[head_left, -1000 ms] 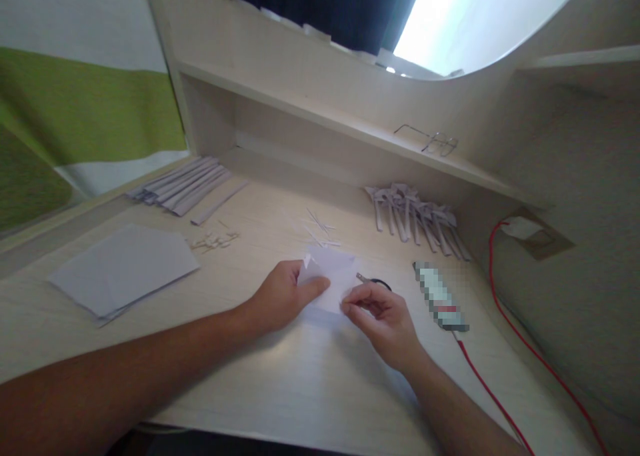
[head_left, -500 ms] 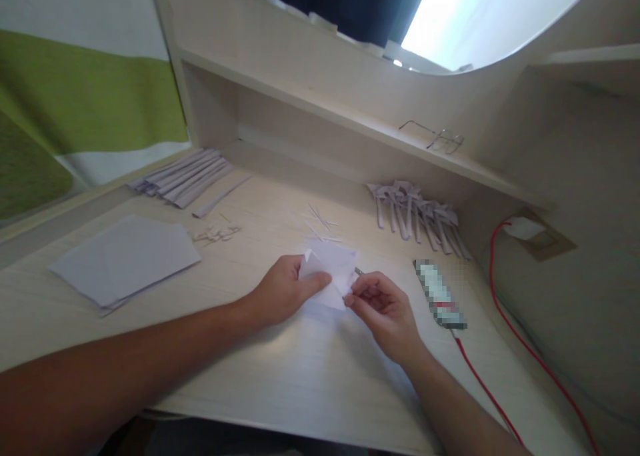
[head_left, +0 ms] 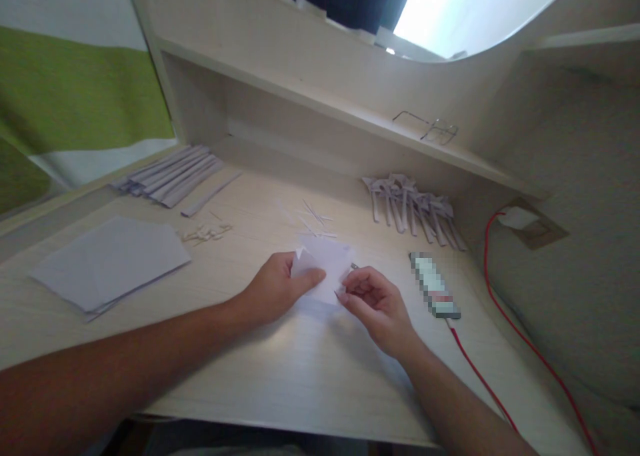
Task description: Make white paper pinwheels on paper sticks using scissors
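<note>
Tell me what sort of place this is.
Probably a study desk at home, used for paper craft: a pale wooden desk with a shelf holding eyeglasses, a stack of paper sheets, and folded paper pieces.

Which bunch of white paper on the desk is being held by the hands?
The small white sheet at the desk's middle, pinched between left hand and right hand; the flat stack and strip bundles lie untouched.

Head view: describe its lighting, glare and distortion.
Head view: the window at top right is blown out to white; a soft sheen lies on the desk below both hands; straight shelf edges bow at the frame's sides; the phone is pixelated.
</note>
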Demonstrator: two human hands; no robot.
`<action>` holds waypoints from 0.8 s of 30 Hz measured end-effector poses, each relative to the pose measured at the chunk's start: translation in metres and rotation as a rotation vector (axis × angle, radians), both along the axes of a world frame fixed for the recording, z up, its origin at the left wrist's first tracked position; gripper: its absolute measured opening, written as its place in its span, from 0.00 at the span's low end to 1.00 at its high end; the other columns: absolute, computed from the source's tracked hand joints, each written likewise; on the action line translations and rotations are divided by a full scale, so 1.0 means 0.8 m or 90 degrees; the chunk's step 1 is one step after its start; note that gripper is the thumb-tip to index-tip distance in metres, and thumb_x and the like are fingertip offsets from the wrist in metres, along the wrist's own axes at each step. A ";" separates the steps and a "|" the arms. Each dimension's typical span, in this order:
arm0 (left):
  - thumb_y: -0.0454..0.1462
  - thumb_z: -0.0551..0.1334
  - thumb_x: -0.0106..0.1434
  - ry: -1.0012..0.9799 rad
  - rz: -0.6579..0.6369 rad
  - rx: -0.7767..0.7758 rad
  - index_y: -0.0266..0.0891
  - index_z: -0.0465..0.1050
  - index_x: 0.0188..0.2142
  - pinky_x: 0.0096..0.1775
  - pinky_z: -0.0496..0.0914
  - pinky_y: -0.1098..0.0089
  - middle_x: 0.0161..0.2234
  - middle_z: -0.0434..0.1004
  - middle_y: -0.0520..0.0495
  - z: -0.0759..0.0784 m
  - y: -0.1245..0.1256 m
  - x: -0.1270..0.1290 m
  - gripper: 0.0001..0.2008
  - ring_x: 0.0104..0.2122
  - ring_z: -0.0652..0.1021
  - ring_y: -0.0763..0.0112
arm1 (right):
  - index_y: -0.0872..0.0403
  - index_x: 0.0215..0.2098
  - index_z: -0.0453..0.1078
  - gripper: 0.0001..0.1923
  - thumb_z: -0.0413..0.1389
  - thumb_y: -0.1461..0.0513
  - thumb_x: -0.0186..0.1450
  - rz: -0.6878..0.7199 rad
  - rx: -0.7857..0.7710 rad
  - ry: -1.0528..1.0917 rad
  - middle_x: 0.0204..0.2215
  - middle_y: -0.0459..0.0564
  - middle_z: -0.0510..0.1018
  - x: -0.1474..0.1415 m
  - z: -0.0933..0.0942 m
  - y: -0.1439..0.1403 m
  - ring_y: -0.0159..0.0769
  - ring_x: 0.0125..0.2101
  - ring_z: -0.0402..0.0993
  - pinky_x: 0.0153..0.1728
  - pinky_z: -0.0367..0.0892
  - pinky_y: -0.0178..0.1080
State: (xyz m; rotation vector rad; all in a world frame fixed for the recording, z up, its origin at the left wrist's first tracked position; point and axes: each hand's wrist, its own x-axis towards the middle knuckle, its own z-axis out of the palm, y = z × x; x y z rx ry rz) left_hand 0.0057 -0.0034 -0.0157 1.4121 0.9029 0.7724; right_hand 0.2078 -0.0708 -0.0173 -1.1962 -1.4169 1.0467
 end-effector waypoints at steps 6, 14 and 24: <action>0.46 0.66 0.59 -0.011 -0.012 -0.004 0.34 0.77 0.32 0.30 0.65 0.71 0.28 0.75 0.50 0.003 0.000 0.000 0.15 0.27 0.72 0.70 | 0.52 0.34 0.71 0.07 0.66 0.62 0.64 -0.010 0.020 -0.007 0.30 0.44 0.74 0.000 -0.001 0.000 0.32 0.31 0.70 0.34 0.66 0.36; 0.44 0.68 0.56 -0.029 -0.046 0.007 0.33 0.79 0.30 0.33 0.68 0.68 0.30 0.80 0.45 -0.003 0.018 -0.008 0.14 0.29 0.76 0.66 | 0.52 0.36 0.71 0.03 0.60 0.62 0.69 0.004 0.069 -0.126 0.32 0.47 0.77 0.012 -0.001 0.000 0.34 0.34 0.73 0.38 0.68 0.38; 0.42 0.68 0.57 -0.004 -0.039 0.017 0.33 0.81 0.34 0.28 0.68 0.70 0.28 0.81 0.45 0.003 0.016 -0.009 0.12 0.25 0.77 0.67 | 0.51 0.35 0.69 0.06 0.62 0.61 0.67 0.006 0.069 -0.181 0.30 0.44 0.74 0.015 0.007 -0.001 0.34 0.32 0.72 0.36 0.68 0.38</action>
